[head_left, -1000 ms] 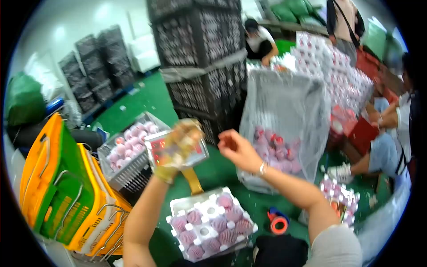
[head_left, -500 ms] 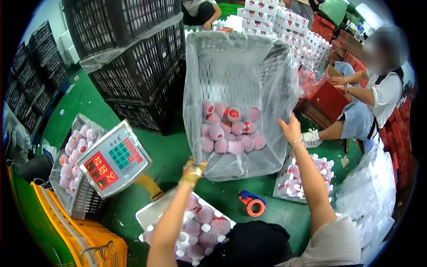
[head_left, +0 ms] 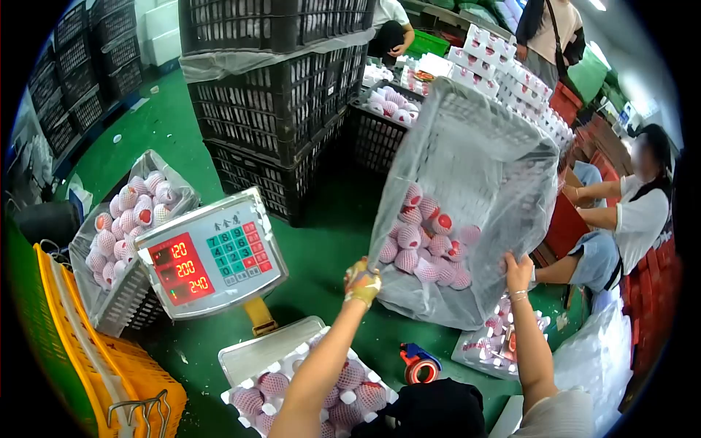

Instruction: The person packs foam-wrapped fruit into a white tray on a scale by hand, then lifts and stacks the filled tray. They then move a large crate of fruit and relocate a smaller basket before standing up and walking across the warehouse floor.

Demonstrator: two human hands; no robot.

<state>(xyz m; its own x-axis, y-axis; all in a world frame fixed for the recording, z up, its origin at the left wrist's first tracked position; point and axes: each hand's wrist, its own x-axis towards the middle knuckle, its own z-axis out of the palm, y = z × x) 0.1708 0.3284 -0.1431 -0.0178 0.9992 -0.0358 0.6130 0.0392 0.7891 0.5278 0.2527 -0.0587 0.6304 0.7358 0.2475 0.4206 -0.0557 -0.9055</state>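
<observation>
Green floor [head_left: 321, 248]. Centre frame: left hand [head_left: 363, 281], right hand [head_left: 518, 274] both clasp the tilted lined crate [head_left: 475, 160]; netted fruit [head_left: 423, 248] inside.

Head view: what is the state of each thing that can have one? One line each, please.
lined crate, tilted.
wrapped fruit, heaped at the crate's low end.
left hand, gloved, closed on the crate's low edge.
right hand, bare, against the crate's side; grip unclear.
scale display, lit, showing 120, 200, 240.
foam tray, partly filled.
tape roll, lying untouched.
</observation>
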